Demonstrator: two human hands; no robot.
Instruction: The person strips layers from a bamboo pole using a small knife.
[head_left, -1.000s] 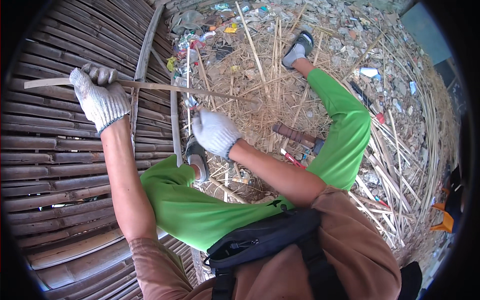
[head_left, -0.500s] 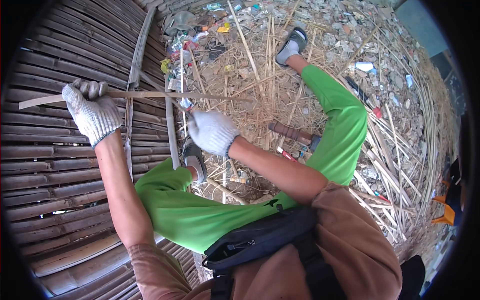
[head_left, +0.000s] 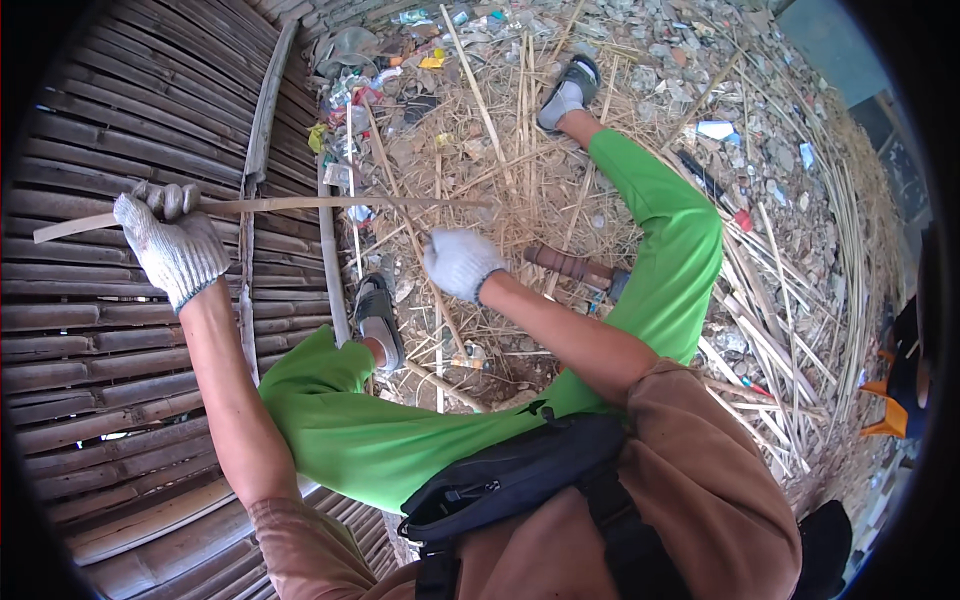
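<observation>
My left hand point(head_left: 172, 238), in a knitted off-white glove with a grey palm side, is raised at the left and closed around a long, thin bamboo strip point(head_left: 300, 203). The strip lies nearly level: a short end juts out left of my fist, and the long end reaches right above the ground. My right hand point(head_left: 462, 265), gloved too, is closed just below the strip's far end, apart from it. Its fingers are turned away, so what they hold cannot be made out. Another thin strip point(head_left: 448, 318) runs slantwise beside its left edge; whether they touch is unclear.
A bamboo-slat wall point(head_left: 90, 300) stands at the left. Between my green-trousered legs lies a brown knife-like handle or sheath point(head_left: 570, 265). Split bamboo strips point(head_left: 770, 330) are heaped at the right. Litter point(head_left: 385, 70), shavings and rubble cover the ground. An orange object point(head_left: 884, 410) is at far right.
My right hand has moved right, away from my left. The dark thin piece at its fingers no longer shows there. My left hand keeps its hold; the view has shifted slightly.
</observation>
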